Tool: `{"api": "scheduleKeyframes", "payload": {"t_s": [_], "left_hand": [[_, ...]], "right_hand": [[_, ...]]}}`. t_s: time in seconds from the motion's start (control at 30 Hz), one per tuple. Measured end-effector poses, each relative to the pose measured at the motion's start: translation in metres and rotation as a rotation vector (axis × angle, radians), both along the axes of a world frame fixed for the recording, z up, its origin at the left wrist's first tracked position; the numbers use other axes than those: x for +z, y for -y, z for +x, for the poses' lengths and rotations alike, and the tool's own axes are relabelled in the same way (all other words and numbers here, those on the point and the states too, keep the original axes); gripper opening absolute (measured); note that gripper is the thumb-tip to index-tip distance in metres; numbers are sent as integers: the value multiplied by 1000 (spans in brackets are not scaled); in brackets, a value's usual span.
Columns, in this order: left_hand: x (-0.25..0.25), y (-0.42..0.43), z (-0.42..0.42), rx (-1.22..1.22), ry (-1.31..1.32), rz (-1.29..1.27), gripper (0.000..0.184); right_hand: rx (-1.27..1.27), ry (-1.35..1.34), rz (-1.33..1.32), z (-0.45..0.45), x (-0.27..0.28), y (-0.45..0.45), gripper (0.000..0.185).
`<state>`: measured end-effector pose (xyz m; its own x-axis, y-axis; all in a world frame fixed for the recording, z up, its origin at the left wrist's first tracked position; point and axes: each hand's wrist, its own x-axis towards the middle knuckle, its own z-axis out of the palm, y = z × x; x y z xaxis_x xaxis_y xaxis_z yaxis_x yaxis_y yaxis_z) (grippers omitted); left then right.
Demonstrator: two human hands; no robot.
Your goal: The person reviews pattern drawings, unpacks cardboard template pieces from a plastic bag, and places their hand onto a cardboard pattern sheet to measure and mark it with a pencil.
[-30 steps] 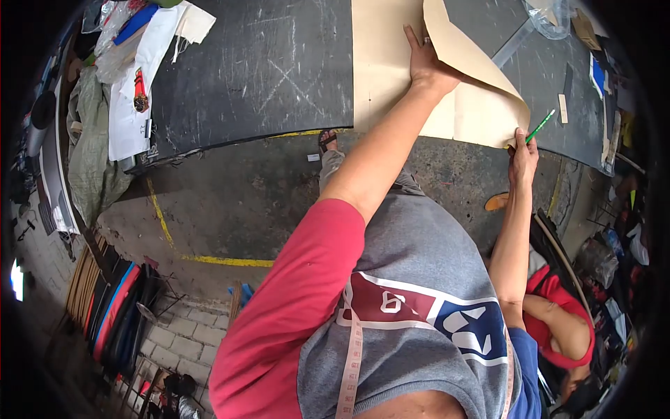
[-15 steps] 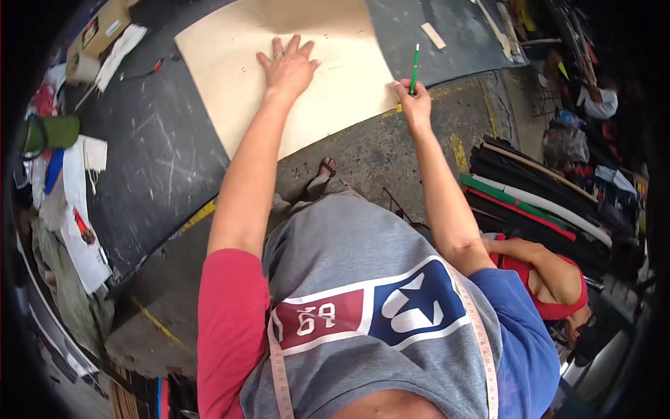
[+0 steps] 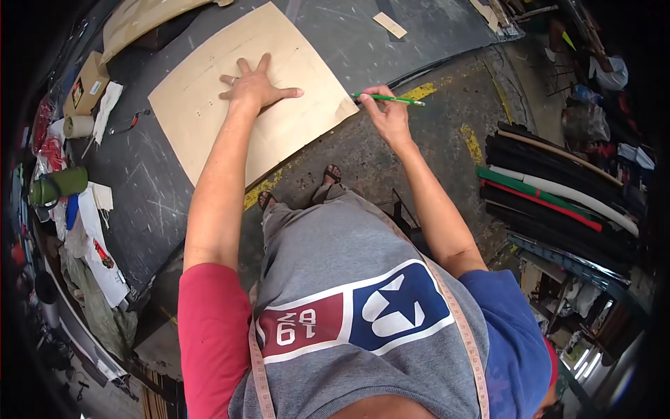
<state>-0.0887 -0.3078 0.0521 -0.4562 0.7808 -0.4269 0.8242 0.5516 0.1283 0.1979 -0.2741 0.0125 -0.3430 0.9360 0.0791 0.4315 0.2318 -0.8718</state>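
A large tan sheet (image 3: 279,143), like card or thin board, lies on the dark worktable. My left hand (image 3: 251,89) presses flat on its upper middle, fingers spread, a ring on one of them. Beside the sheet's right corner, my right hand (image 3: 388,115) grips a green pencil (image 3: 408,102) between thumb and fingers. The pencil lies nearly level, its tip pointing left close to the sheet's edge and its white end pointing right. Whether the tip touches the sheet or the table I cannot tell. Faint marks and small holes show on the sheet.
A small tan strip (image 3: 389,25) lies on the dark table (image 3: 150,188). Along the left stand a cardboard box (image 3: 86,84), a tape roll (image 3: 78,126) and a green cylinder (image 3: 66,183). Rolled materials (image 3: 551,188) are stacked at right. A measuring tape (image 3: 469,339) hangs from my neck.
My right hand has moved left to the sheet's corner, and the pencil has tipped from upright to nearly level. The sheet is turned and sits further left in view, my left hand still on it.
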Motion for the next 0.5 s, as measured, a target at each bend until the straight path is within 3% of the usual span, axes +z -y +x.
{"api": "scheduleKeyframes", "payload": {"t_s": [0.07, 0.3, 0.47, 0.5], "left_hand": [[-3, -2, 3, 23, -33, 27, 135], [-6, -2, 2, 28, -29, 6, 137], [-8, -1, 3, 8, -39, 33, 134], [-8, 1, 3, -2, -36, 34, 134]], "right_hand": [[15, 67, 22, 2, 0, -5, 21], [111, 52, 163, 3, 2, -8, 19], [169, 113, 163, 6, 28, -9, 19], [173, 223, 20, 8, 42, -10, 19]]}}
